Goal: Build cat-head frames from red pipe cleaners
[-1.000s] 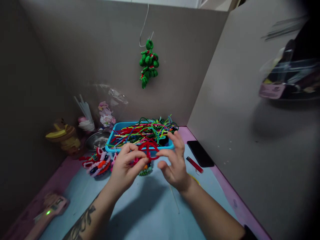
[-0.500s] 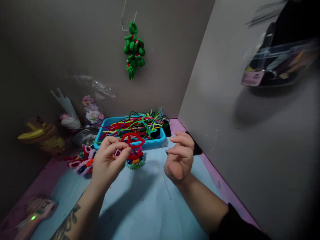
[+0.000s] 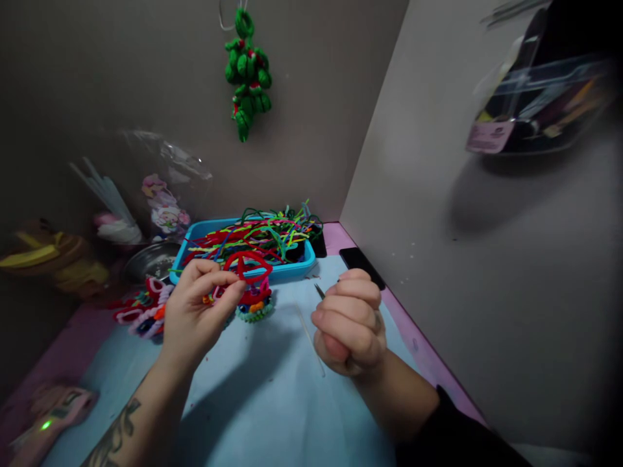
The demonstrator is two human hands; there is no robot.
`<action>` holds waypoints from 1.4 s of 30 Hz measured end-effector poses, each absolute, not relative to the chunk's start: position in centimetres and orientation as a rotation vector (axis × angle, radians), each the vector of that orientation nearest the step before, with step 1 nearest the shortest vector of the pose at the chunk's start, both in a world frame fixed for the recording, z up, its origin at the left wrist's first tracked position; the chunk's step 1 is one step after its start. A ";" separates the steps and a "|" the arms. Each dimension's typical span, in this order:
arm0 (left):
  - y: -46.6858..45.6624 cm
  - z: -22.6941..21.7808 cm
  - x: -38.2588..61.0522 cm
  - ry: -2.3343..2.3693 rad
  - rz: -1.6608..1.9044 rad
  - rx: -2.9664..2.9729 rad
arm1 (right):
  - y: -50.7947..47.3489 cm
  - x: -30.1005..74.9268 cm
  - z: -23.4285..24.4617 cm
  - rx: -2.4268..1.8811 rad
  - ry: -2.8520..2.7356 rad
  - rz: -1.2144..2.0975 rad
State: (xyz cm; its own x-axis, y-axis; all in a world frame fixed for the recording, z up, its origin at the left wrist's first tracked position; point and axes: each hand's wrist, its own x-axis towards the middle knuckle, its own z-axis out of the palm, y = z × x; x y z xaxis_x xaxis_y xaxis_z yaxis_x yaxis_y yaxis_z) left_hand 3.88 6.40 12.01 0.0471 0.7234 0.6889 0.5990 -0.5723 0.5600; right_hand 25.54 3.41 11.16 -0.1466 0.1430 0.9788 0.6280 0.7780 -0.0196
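Note:
My left hand (image 3: 197, 311) pinches a small craft piece made of pipe cleaners, topped by a red loop (image 3: 248, 267) and with a beaded green base (image 3: 254, 312). The piece is held just above the light blue mat (image 3: 272, 402). My right hand (image 3: 351, 322) is curled into a fist to the right of it, gripping a thin metal tool whose tip (image 3: 318, 290) pokes out toward the piece. Behind both hands sits a blue tray (image 3: 292, 269) heaped with coloured pipe cleaners (image 3: 257, 235).
Finished colourful pipe-cleaner pieces (image 3: 143, 312) lie left of my hand. A metal bowl (image 3: 148, 259), a plastic bag (image 3: 160, 188) and a yellow-brown toy (image 3: 46, 256) stand at the back left. A phone (image 3: 361, 266) lies by the right wall. A green ornament (image 3: 246, 68) hangs on the back wall.
My right hand let go of the red loop, drew back to the right and closed into a fist on a thin tool. My left hand kept the piece.

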 end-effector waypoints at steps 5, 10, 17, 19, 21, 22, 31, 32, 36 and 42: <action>6.4 12.0 3.8 1.372 1.574 2.192 | 3.2 25.6 10.8 -0.622 -1.698 -0.467; 6.4 12.0 3.7 1.381 1.575 2.202 | 3.0 25.7 10.8 -0.615 -1.673 -0.482; 6.4 12.0 3.8 1.352 1.570 2.196 | 3.1 25.8 10.4 -0.641 -1.734 -0.512; 6.4 12.0 3.8 1.350 1.574 2.199 | 3.2 25.8 10.5 -0.639 -1.742 -0.510; 6.3 12.0 3.9 1.323 1.593 2.207 | 3.5 25.6 10.9 -0.606 -1.711 -0.474; 6.3 12.0 3.9 1.297 1.609 2.211 | 3.7 25.5 11.2 -0.587 -1.686 -0.448; 6.3 11.8 3.8 1.258 1.616 2.217 | 4.9 24.2 12.2 -0.627 -1.613 -0.335; 6.4 11.8 3.7 1.260 1.618 2.216 | 4.9 24.3 12.2 -0.630 -1.637 -0.337; 6.4 11.8 3.7 1.271 1.633 2.225 | 4.7 24.3 12.2 -0.606 -1.766 -0.390; 6.3 11.9 3.7 1.270 1.621 2.243 | 4.7 24.2 12.2 -0.589 -1.785 -0.441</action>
